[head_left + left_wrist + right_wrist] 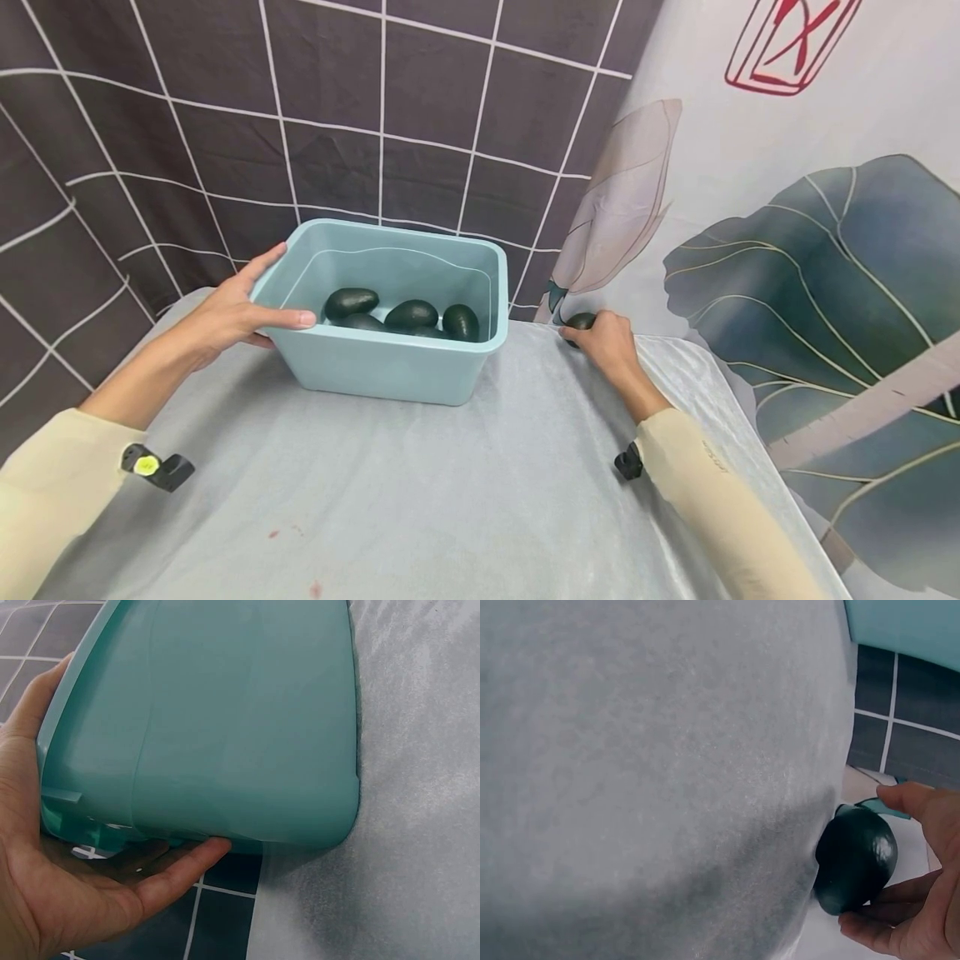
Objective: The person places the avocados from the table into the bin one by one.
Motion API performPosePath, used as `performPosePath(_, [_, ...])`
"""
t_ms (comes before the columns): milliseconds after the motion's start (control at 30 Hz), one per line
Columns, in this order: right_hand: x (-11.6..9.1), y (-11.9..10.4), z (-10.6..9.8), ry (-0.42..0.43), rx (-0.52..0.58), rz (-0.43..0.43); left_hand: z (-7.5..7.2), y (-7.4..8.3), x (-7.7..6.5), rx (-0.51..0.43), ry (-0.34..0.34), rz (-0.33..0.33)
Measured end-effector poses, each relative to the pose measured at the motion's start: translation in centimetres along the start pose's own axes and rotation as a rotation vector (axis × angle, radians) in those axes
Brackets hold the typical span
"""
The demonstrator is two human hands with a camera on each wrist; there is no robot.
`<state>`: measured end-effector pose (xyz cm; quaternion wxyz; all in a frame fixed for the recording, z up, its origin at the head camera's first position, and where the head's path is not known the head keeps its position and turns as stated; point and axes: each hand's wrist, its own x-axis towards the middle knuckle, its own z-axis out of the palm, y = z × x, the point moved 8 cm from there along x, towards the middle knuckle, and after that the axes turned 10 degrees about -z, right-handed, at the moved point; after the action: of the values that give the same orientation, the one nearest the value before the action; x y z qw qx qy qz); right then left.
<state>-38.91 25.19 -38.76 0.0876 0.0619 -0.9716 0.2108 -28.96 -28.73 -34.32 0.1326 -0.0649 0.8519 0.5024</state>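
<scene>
A light blue plastic bin stands at the back of the cloth-covered table, its side wall filling much of the left wrist view. My left hand holds the bin's left end, thumb over the front rim and other fingers against the outside. Inside lie several dark avocados, such as one at the left and one at the right. To the right of the bin, my right hand grips an avocado at the table's far edge, thumb on one side and fingertips on the other.
A silvery grey cloth covers the table, with a few small reddish stains near the front. Behind the bin hangs a dark curtain with a white grid. A pale curtain with large painted leaves hangs along the right.
</scene>
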Motion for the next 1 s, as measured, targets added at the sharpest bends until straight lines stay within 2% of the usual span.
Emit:
performPosePath(233, [0.1, 0.3, 0.0, 0.025, 0.012, 0.000, 0.0, 0.1, 0.0, -0.005, 0.004, 0.004])
performPosePath(400, [-0.1, 0.6, -0.1, 0.051, 0.053, 0.036, 0.0, 0.0, 0.0, -0.006, 0.004, 0.001])
performPosePath(700, [-0.4, 1.1, -0.6, 0.142, 0.130, 0.076, 0.0, 0.1, 0.0, 0.000, 0.010, 0.002])
performPosePath(1000, [-0.6, 1.4, -1.0, 0.144, 0.155, 0.100, 0.1, 0.1, -0.1, -0.001, 0.008, 0.003])
